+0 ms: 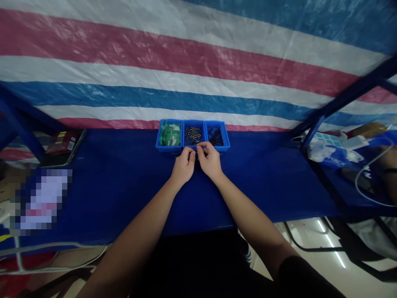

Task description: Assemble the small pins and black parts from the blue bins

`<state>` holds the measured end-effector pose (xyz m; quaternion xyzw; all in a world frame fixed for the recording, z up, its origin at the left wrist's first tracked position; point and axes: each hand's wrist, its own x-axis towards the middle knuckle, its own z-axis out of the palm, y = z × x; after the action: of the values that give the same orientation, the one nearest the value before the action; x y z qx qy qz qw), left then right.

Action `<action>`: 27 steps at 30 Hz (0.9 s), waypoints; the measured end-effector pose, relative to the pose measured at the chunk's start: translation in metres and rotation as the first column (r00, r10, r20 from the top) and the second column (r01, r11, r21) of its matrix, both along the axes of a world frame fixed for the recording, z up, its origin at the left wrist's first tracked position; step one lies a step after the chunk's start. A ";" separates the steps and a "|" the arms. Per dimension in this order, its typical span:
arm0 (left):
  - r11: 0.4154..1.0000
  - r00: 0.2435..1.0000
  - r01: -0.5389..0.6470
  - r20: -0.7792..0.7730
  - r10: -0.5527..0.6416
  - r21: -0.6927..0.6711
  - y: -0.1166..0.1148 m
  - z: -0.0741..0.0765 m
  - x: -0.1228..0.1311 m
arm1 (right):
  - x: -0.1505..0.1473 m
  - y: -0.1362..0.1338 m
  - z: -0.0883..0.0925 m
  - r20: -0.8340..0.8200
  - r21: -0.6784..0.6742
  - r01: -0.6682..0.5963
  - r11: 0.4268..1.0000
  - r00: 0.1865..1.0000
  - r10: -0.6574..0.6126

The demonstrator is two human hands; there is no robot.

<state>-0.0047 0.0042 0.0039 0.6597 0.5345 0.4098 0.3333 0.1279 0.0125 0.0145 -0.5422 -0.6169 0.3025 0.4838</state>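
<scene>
Three small blue bins stand in a row at the back of a blue table (118, 194). The left bin (169, 135) holds green bagged parts, the middle bin (193, 135) small metal screws or pins, the right bin (217, 135) dark parts. My left hand (183, 165) and my right hand (210, 160) rest side by side on the table just in front of the middle bin. Both have their fingers curled and pinched together at the fingertips, around something too small to make out. A few tiny dark parts (175, 154) lie on the table near my left hand.
A striped red, white and blue tarp (198, 74) hangs behind the table. A tray with a dark red box (63, 142) sits at the left. Blue frame bars (341, 99) and a neighbouring bench with white cables (369, 174) stand at the right.
</scene>
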 end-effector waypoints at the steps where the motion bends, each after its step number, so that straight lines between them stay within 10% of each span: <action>1: 1.000 1.000 -0.005 -0.009 0.005 0.003 0.000 0.000 0.000 | 0.000 0.000 0.000 -0.001 -0.003 -0.004 1.000 1.000 0.004; 27: 0.993 0.988 -0.094 0.128 0.085 0.068 0.003 -0.007 0.001 | -0.001 0.003 -0.002 -0.115 -0.004 0.002 1.000 0.993 -0.002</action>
<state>-0.0034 0.0076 -0.0028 0.6201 0.5262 0.4842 0.3227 0.1274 0.0152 0.0120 -0.5255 -0.5867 0.3340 0.5177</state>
